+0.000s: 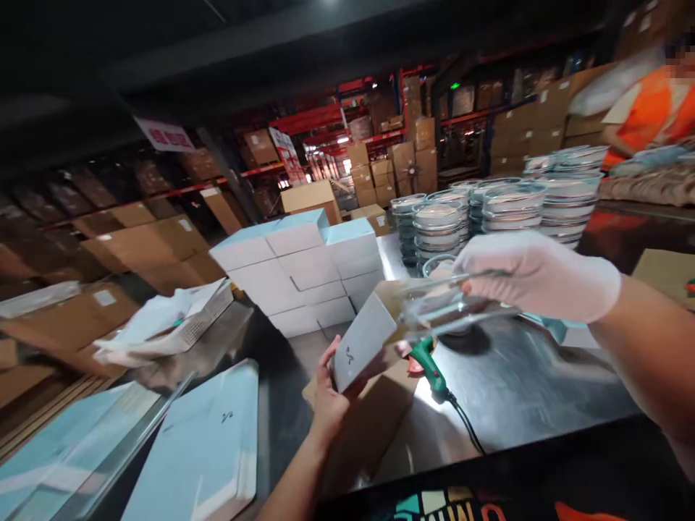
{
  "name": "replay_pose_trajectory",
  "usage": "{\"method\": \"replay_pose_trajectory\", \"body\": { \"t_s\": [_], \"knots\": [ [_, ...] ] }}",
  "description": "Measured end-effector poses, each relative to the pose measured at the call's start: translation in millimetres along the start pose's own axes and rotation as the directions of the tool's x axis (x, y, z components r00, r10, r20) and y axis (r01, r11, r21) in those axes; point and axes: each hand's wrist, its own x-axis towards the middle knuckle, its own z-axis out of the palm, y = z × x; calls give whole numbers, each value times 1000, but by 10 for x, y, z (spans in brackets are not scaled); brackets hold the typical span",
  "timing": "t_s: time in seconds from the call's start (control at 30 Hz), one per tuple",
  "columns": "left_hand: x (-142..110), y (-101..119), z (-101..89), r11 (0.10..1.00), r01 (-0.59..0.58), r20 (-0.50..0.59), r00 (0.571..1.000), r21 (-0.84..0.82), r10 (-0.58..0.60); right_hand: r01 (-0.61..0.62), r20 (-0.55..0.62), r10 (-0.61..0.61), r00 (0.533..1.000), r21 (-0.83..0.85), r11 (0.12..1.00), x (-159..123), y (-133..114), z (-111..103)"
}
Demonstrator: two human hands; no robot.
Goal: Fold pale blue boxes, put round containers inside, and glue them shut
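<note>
My bare left hand [332, 394] grips a small open white box [365, 334] from below, tilted over the steel table. My right hand [535, 273], in a white glove, is closed on a clear glass container [446, 304] held at the box's open mouth. A green tool with a black cable [430, 365] lies on the table just under the box. A flat brown carton [363, 427] lies beneath my left hand.
White and pale-blue boxes [304, 268] are stacked behind. Stacks of lidded glass containers [510, 206] stand at the back right. Flat pale-blue box blanks [200, 449] lie at the front left. A person in an orange vest [654, 108] works at the far right. Cartons fill the shelves.
</note>
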Motion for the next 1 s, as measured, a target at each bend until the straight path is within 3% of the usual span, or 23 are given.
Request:
{"method": "replay_pose_trajectory", "body": {
  "t_s": [0.03,0.07,0.1,0.13,0.23,0.3,0.37,0.43,0.53,0.63,0.73,0.8,0.87,0.9,1.0],
  "knots": [
    [-96,-19,-99,999,-27,2,1000,19,27,56,196,-45,980,-52,997,48,-73,130],
    [-190,-44,-170,999,-36,16,999,32,35,153,355,-97,930,-133,979,99,-124,283],
    [-280,-76,-212,999,-21,36,999,40,19,257,462,-135,877,-213,943,147,-152,455],
    [-362,-115,-230,999,19,64,998,47,-22,327,487,-163,858,-273,905,185,-159,636],
    [-539,-265,-208,973,214,122,967,91,-224,434,384,-293,875,-356,828,200,-52,1104],
    [-598,-365,-200,939,295,112,942,177,-317,463,244,-401,883,-319,827,115,123,1251],
    [-625,-442,-226,916,301,102,936,264,-337,447,94,-439,894,-273,852,-36,366,1298],
    [-631,-482,-277,934,243,112,954,262,-280,367,12,-373,928,-215,905,-242,631,1375],
    [-595,-456,-353,985,24,62,997,170,-35,201,26,-201,979,-27,979,-589,920,1728],
    [-487,-310,-364,937,-245,27,969,249,246,-7,-15,12,1000,295,956,-790,952,2222],
    [-367,-109,-258,899,-347,73,938,266,340,-261,-6,334,942,613,745,-688,835,2551],
    [-337,-13,-150,915,-337,-34,935,221,352,-355,9,474,880,676,646,-530,769,2649],
    [-357,25,-76,914,-351,-193,901,206,389,-370,-63,538,841,658,656,-403,736,2695],
    [-378,28,-68,902,-357,-216,887,241,409,-359,-107,544,832,643,676,-363,732,2703],
    [-427,27,-190,826,-366,-41,905,429,423,-304,-180,502,846,610,731,-308,797,2634]
  ]
}}
